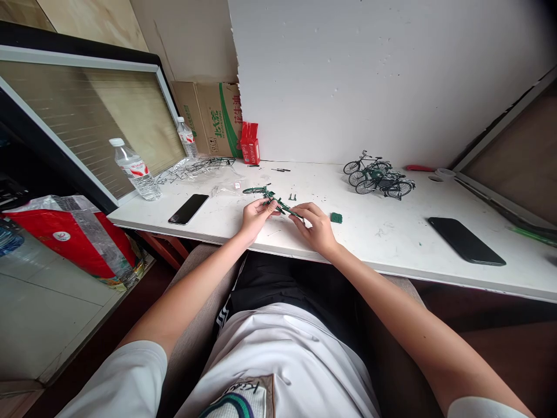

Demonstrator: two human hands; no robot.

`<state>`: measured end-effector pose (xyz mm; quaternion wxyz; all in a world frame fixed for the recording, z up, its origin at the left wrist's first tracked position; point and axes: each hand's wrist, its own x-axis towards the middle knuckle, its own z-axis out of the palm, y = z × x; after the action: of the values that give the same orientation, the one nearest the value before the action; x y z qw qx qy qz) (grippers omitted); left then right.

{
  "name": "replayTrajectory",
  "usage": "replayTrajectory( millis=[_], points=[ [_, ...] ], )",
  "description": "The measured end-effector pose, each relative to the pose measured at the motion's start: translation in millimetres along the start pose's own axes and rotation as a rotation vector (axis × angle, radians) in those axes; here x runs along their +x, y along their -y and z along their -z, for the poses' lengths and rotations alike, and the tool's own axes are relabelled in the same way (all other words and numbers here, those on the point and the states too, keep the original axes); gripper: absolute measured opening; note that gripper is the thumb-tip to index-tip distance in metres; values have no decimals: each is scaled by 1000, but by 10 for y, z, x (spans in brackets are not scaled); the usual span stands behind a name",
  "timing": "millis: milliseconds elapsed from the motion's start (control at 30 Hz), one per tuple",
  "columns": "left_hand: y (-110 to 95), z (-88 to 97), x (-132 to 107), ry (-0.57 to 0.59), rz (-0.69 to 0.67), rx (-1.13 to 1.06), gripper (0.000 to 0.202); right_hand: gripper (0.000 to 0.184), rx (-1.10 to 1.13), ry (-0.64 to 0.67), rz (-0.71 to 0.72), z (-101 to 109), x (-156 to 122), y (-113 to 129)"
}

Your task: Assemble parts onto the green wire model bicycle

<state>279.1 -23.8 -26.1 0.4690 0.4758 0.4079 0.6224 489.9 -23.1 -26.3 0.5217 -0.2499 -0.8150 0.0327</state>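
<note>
Between my two hands, just above the front of the white table (230,226), is a dark green model bicycle (281,203). My left hand (257,219) pinches its middle between thumb and fingers. At its right end, the fingertips of my right hand (317,227) close on the frame. One green wheel sticks out to the left, beyond my left hand. Small green parts (293,197) lie just behind the bicycle. A flat green piece (336,217) rests to the right of my right hand. My fingers partly cover the held model.
Several finished model bicycles (378,177) stand at the back right. Phones lie left (188,209) and right (466,241). Green part frames (195,168) and clear plastic bags (226,184) lie at the back left, near water bottles (136,169), a carton (209,119) and a red box (250,143).
</note>
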Motion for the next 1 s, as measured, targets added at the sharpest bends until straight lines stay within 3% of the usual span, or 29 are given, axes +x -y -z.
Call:
replayTrajectory(
  millis=[533, 667, 1000],
  points=[
    [-86, -11, -35, 54, 62, -63, 55, 25, -40, -21, -32, -25, -6, -37],
    [-61, 0, -28, 65, 72, -60, 54, 18, -28, -14, -41, -33, -19, -33],
    [-68, -18, -46, 54, 79, -21, 50, 21, -42, 28, 36, -18, -19, 8]
  ],
)
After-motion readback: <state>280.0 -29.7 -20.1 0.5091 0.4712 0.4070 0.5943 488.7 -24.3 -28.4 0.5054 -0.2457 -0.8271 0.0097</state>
